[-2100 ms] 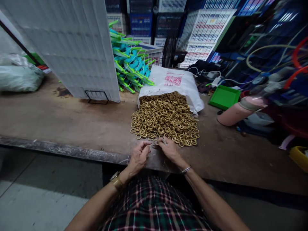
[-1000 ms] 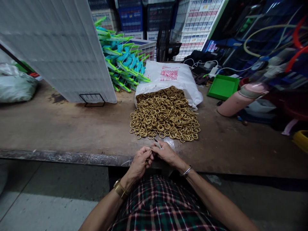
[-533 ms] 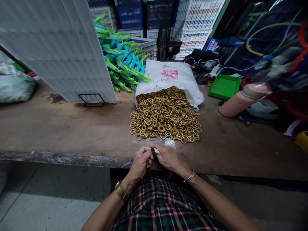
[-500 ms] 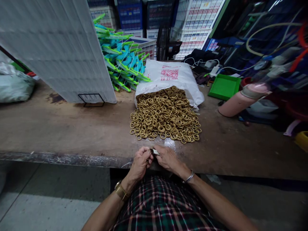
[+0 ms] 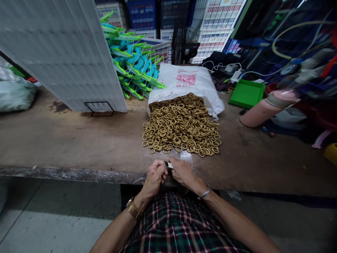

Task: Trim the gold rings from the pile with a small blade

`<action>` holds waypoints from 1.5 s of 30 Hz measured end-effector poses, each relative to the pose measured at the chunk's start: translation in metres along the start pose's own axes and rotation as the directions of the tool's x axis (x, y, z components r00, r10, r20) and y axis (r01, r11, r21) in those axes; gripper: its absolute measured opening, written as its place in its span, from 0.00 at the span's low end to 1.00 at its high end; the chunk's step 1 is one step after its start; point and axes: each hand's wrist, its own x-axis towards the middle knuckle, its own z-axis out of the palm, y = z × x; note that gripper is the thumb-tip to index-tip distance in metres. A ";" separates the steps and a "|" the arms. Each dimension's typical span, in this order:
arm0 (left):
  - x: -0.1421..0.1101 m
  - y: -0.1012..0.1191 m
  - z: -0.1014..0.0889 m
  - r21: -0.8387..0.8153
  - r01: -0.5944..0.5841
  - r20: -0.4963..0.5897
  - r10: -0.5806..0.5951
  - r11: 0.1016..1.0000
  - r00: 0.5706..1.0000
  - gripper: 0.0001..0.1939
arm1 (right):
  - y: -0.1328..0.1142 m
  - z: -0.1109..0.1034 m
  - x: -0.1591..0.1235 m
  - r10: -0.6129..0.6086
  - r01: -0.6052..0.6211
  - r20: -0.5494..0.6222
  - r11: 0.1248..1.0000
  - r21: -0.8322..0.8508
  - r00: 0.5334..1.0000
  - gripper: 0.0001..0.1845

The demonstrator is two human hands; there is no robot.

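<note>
At the table's front edge, just short of the rings, my two hands meet with fingertips almost touching. My left hand (image 5: 156, 175) is closed in a pinch; what lies between its fingers is too small and covered to name. My right hand (image 5: 184, 173) is closed around a small flat piece (image 5: 170, 165), whitish on the right and dark at its left end, which reaches the left fingertips. Beyond the hands a heap of gold-coloured rings (image 5: 181, 128) spills from the mouth of a white sack (image 5: 168, 75) with red print.
A tall white ribbed panel (image 5: 86, 59) leans on a black wire stand (image 5: 99, 109) at left, with bright green and turquoise pieces (image 5: 134, 63) behind it. Right of the sack are a green tray (image 5: 246, 94) and a pink bottle (image 5: 265, 109). Stacked crates (image 5: 214, 31) stand behind the table (image 5: 65, 140).
The hands keep nearly the same place and grip. The small piece between them has tilted slightly. The view has shifted a little.
</note>
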 end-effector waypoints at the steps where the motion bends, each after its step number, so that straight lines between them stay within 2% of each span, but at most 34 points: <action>1: -0.002 0.001 0.000 0.022 -0.003 0.015 0.002 1.000 1.000 0.16 | 0.000 -0.002 0.002 0.024 -0.024 0.003 0.999 -0.023 1.000 0.13; 4: -0.011 0.007 0.001 0.070 0.019 0.116 -0.027 0.997 0.993 0.16 | 0.003 -0.007 0.008 0.098 -0.100 -0.022 0.993 -0.068 0.995 0.12; 7: -0.014 0.010 0.002 -0.064 0.060 0.179 -0.048 0.996 0.983 0.16 | 0.007 -0.008 0.014 0.142 -0.148 -0.098 0.988 -0.050 0.985 0.11; 10: -0.010 0.011 0.000 -0.258 0.110 0.171 -0.067 0.960 0.983 0.15 | 0.010 -0.005 0.022 0.173 -0.176 -0.203 0.984 0.001 0.964 0.12; 12: -0.006 0.010 -0.002 -0.318 0.153 0.167 -0.103 0.936 0.981 0.13 | 0.011 -0.003 0.028 0.165 -0.168 -0.239 0.986 0.005 0.957 0.14; 17: -0.003 0.008 -0.004 -0.333 0.153 0.140 -0.112 0.931 0.984 0.10 | 0.008 -0.005 0.038 0.143 -0.165 -0.203 0.981 -0.097 0.969 0.12; 21: -0.003 0.007 -0.003 -0.333 0.124 0.112 -0.091 0.935 0.989 0.09 | 0.006 -0.007 0.038 0.157 -0.182 -0.224 0.978 -0.096 0.962 0.11; 24: -0.002 0.008 -0.002 -0.341 0.132 0.099 -0.104 0.931 0.990 0.09 | 0.009 -0.006 0.036 0.146 -0.158 -0.269 0.987 -0.024 0.952 0.10; 28: 0.001 0.008 -0.001 -0.349 0.155 0.095 -0.130 0.924 0.987 0.09 | 0.018 -0.004 0.035 0.165 -0.117 -0.338 0.980 0.158 0.927 0.09; 32: 0.006 0.006 -0.001 -0.337 0.197 0.094 -0.176 0.920 0.980 0.09 | 0.024 -0.008 0.033 0.282 -0.107 -0.335 0.883 0.457 0.899 0.10; 35: 0.008 0.005 -0.002 -0.343 0.236 0.108 -0.212 0.909 0.971 0.07 | 0.021 -0.013 0.028 0.309 -0.062 -0.294 0.777 0.627 0.904 0.10; 40: 0.007 0.008 -0.005 -0.458 0.286 0.135 -0.253 0.841 0.958 0.06 | 0.009 -0.011 0.019 0.299 -0.069 -0.155 0.622 0.780 0.941 0.08; 45: 0.006 0.012 -0.007 -0.550 0.270 0.116 -0.248 0.790 0.962 0.13 | -0.003 -0.001 0.010 0.219 -0.049 -0.077 0.516 0.855 0.973 0.08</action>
